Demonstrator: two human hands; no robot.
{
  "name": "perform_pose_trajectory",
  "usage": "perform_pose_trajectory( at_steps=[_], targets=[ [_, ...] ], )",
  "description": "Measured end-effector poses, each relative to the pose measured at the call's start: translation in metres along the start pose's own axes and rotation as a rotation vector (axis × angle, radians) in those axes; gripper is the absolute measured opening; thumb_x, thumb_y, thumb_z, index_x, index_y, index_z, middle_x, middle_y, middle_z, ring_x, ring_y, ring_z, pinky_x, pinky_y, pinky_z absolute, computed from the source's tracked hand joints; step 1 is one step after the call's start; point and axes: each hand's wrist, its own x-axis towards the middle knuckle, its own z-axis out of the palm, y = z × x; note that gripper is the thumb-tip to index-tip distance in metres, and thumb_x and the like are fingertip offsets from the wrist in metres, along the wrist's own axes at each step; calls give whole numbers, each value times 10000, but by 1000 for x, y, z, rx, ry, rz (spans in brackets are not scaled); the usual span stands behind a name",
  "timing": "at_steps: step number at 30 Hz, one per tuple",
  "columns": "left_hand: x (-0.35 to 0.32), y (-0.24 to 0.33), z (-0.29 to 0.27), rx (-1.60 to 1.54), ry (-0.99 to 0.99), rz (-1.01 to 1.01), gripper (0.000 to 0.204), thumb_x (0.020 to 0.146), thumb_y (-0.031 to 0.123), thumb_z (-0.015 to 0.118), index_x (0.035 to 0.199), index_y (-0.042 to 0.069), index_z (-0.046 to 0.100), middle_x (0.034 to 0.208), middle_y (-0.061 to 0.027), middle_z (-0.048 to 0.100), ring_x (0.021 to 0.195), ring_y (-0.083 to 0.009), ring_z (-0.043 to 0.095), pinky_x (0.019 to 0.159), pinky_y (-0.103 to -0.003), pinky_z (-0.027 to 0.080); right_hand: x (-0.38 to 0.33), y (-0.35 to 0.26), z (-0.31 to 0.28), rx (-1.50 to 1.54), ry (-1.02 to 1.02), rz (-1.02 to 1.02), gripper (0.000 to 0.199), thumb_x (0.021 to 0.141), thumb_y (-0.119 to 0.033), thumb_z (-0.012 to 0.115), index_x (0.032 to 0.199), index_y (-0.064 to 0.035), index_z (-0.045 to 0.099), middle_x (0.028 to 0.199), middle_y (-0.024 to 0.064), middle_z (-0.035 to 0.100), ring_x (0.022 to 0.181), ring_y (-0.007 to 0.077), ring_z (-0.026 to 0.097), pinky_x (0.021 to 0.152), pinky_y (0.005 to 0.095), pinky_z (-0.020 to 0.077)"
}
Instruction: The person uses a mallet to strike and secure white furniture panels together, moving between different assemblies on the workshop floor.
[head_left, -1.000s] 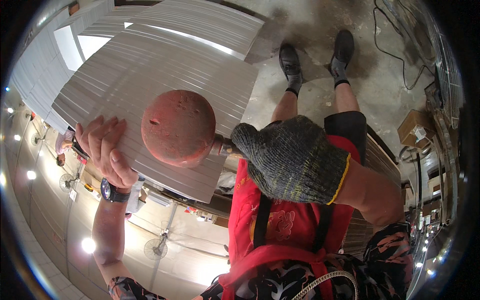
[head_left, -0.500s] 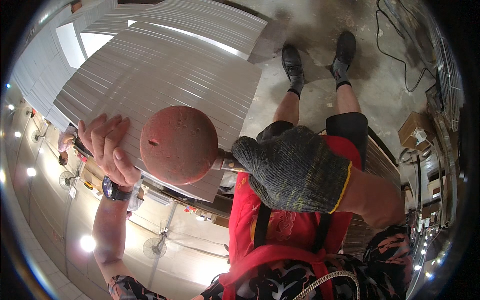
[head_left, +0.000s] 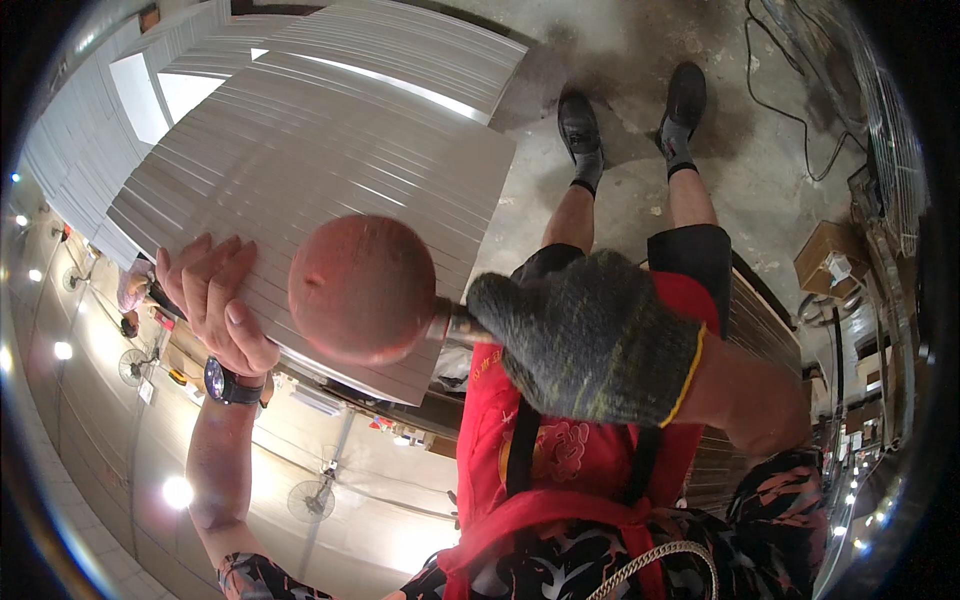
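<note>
My right hand [head_left: 590, 340], in a grey knitted glove with a yellow cuff edge, is closed round the handle of a mallet [head_left: 362, 290]. The mallet's round, dull red head is slightly smeared by motion and hides part of the grey grooved panels [head_left: 300, 150] below it. On the left edge of those panels lies my bare left hand [head_left: 215, 300], its fingers stretched out and somewhat bent, holding nothing. A dark watch [head_left: 232, 382] is on that wrist. Whether the mallet touches the panels cannot be told.
More grey strips [head_left: 430, 50] lie beyond the panels. To the right, a cardboard box [head_left: 832, 258] and a black cable [head_left: 752, 110] are on the concrete floor. Standing fans [head_left: 312, 500] and a person [head_left: 132, 290] appear at the left.
The mallet head has shifted slightly right and looks blurred now, its surface mark turned a little. My left hand stays almost where it was on the panels.
</note>
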Motion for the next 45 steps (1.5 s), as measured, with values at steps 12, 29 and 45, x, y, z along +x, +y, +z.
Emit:
perform_pose_trajectory(
  at_steps=[12,29,45],
  targets=[
    [-1,-1,-2,26,-43,0,530,923,336,209,996,70,662,1036,-86,634,1120,-299,530,1097,-569,220,3,21,5,13,26,52,361,778,-233,654,1067,-58,529,577,140,535,446,304,554,421,415,451],
    [0,1,-3,18,-62,-1,524,916,326,217,1009,60,658,1041,-102,634,1117,-309,531,1106,-570,198,10,33,7,-84,-44,219,334,793,-213,620,1062,-37,527,651,144,608,569,313,617,516,436,492],
    [-5,-2,-1,-9,-23,-14,543,929,334,220,1006,62,683,1026,-97,635,1113,-313,537,1105,-578,181,23,63,12,-19,166,312,326,781,-179,640,1045,-44,505,666,165,617,633,359,633,563,462,505]
  ],
)
